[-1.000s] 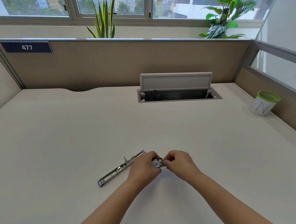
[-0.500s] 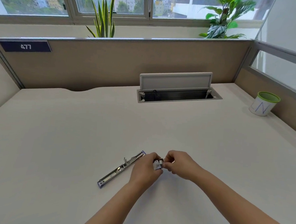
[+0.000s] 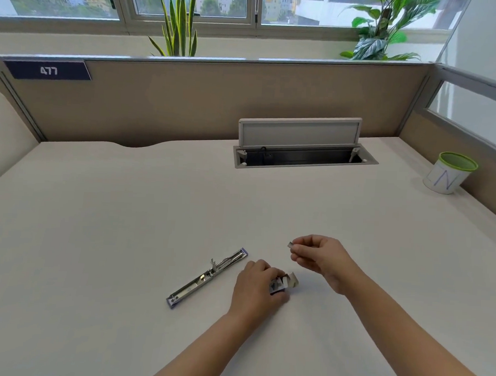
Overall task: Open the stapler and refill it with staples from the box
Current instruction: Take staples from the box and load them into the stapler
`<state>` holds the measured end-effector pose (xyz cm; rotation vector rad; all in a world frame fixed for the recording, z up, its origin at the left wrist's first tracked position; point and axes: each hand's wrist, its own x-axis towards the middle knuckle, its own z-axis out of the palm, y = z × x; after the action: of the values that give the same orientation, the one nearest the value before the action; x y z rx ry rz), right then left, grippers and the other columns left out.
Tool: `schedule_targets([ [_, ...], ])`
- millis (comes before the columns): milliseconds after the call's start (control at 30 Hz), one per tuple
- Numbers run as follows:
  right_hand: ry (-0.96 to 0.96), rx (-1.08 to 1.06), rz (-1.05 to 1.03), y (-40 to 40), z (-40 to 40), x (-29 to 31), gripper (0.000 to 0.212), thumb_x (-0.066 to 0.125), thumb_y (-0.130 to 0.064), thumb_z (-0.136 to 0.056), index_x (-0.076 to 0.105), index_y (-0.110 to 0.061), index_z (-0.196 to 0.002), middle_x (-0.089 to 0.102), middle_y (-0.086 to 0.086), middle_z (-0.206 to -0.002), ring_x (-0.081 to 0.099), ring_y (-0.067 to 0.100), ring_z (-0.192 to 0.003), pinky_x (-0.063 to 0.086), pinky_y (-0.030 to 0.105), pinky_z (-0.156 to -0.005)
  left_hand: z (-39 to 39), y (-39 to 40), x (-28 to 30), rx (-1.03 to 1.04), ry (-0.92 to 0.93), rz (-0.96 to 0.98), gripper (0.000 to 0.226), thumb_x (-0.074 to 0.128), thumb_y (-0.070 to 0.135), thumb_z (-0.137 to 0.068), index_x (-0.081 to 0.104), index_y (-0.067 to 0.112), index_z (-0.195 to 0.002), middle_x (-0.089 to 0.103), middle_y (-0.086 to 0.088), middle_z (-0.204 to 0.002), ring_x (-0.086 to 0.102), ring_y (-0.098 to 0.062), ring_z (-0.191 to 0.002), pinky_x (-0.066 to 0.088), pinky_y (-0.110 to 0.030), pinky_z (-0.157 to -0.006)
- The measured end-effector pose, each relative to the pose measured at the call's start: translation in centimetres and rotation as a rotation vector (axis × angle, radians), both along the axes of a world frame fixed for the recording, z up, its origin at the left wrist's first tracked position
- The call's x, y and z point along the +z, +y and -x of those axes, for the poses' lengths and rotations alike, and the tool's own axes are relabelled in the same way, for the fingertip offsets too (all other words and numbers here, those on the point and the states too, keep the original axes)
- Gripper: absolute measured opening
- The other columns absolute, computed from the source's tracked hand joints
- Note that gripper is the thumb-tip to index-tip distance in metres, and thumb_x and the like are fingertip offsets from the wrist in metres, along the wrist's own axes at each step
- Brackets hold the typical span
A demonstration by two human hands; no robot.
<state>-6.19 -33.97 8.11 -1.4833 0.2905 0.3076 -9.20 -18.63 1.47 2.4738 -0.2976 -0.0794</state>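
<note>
Right hand (image 3: pixel 320 257) has drawn away from the left since half a second ago, fingers (image 3: pixel 296 249) pinching a small staple strip (image 3: pixel 291 244) | left hand (image 3: pixel 257 286) fingers closed on the open staple box (image 3: pixel 283 283), low on the table (image 3: pixel 124 224) | opened stapler (image 3: pixel 207 277) lies flat just left of the left fingers.

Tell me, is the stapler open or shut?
Open: the stapler lies unfolded flat on the desk, its metal staple channel facing up.
</note>
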Motion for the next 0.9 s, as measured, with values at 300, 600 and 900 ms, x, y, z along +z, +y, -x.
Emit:
schedule_targets([
  [300,0.012,0.011,-0.134,1.8,-1.0,-0.5,0.005,0.062,0.005,-0.083,0.064,0.001,-0.083,0.066,0.013,-0.082,0.065,0.018,-0.073,0.058,0.014,-0.063,0.7,2.1,-0.1,-0.080,-0.092,0.016,0.056,0.069,0.046,-0.071,0.058,0.025,-0.122,0.056,0.004,-0.109,0.046,-0.012,-0.104,0.040,-0.023,-0.086],
  [600,-0.187,0.184,0.217,5.2,-2.0,-1.2,0.012,0.069,-0.002,-0.080,0.062,-0.012,-0.078,0.065,0.006,-0.079,0.062,0.013,-0.068,0.055,0.017,-0.066,1.6,10.5,-0.2,0.411,-0.512,0.012,0.052,0.058,0.048,-0.070,0.065,0.012,-0.106,0.064,-0.007,-0.105,0.046,-0.016,-0.104,0.045,-0.036,-0.087],
  [900,-0.570,0.492,0.633,10.3,-2.5,-4.1,0.011,0.068,-0.015,-0.080,0.069,-0.016,-0.091,0.059,-0.017,-0.080,0.054,0.003,-0.085,0.039,0.003,-0.072,0.3,12.4,-2.2,0.328,-0.290,-0.137,0.039,0.045,0.046,-0.074,0.071,0.018,-0.082,0.065,0.002,-0.088,0.060,-0.023,-0.090,0.032,-0.030,-0.077],
])
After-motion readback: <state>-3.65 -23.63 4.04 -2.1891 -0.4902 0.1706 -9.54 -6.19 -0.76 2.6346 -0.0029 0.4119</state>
